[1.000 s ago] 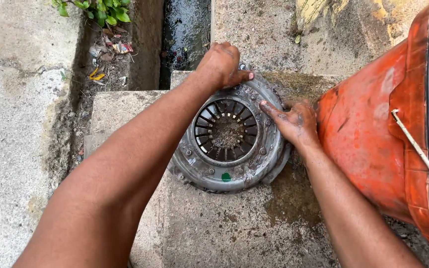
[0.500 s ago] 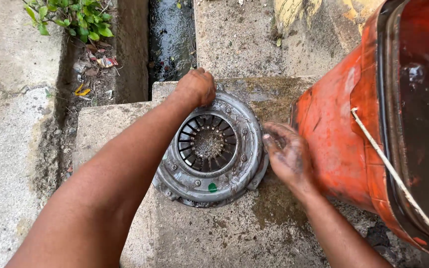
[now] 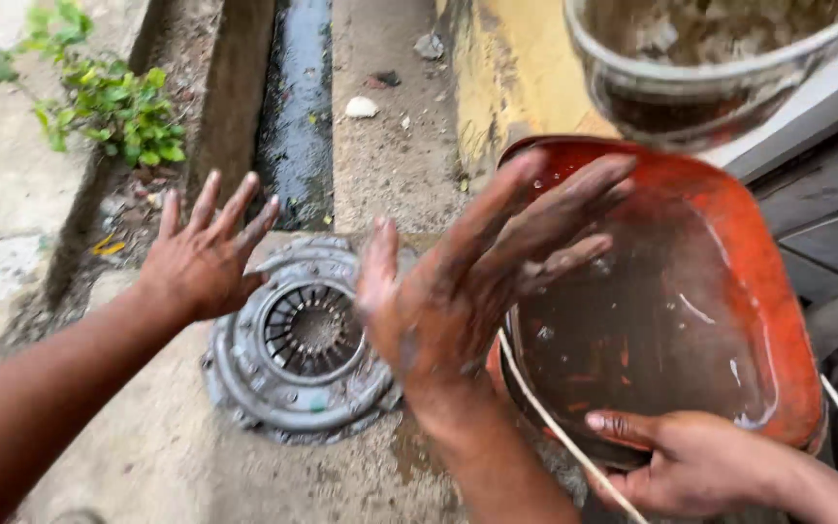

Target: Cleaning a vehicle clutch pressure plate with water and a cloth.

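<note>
My left hand (image 3: pixel 204 254) is lifted with all its fingers spread wide, palm down, and it holds nothing. It hangs over the upper left edge of the clutch pressure plate (image 3: pixel 298 342); whether the palm touches the rim I cannot tell. My right hand (image 3: pixel 472 277) is up in front of me, fingers stretched out and apart, smeared with wet grime, and it grips nothing either. It sits between the pressure plate and the orange container (image 3: pixel 729 291).

The pressure plate lies flat on the concrete slab (image 3: pixel 196 466), its round grey cover dirty, the ring of spring fingers showing in the middle and a small green mark near its lower rim.

The orange container is tilted towards me, with wet streaks and drops on its inner wall. Another person's hand (image 3: pixel 686 461) grips its lower rim at the bottom right, fingers curled over the edge, and a white cord (image 3: pixel 555 427) runs past that rim.

Behind the slab a drain channel (image 3: pixel 293 136) holds dark water, with a green plant (image 3: pixel 109 107) on its left bank. A grey bucket (image 3: pixel 710 58) stands at the top right.
</note>
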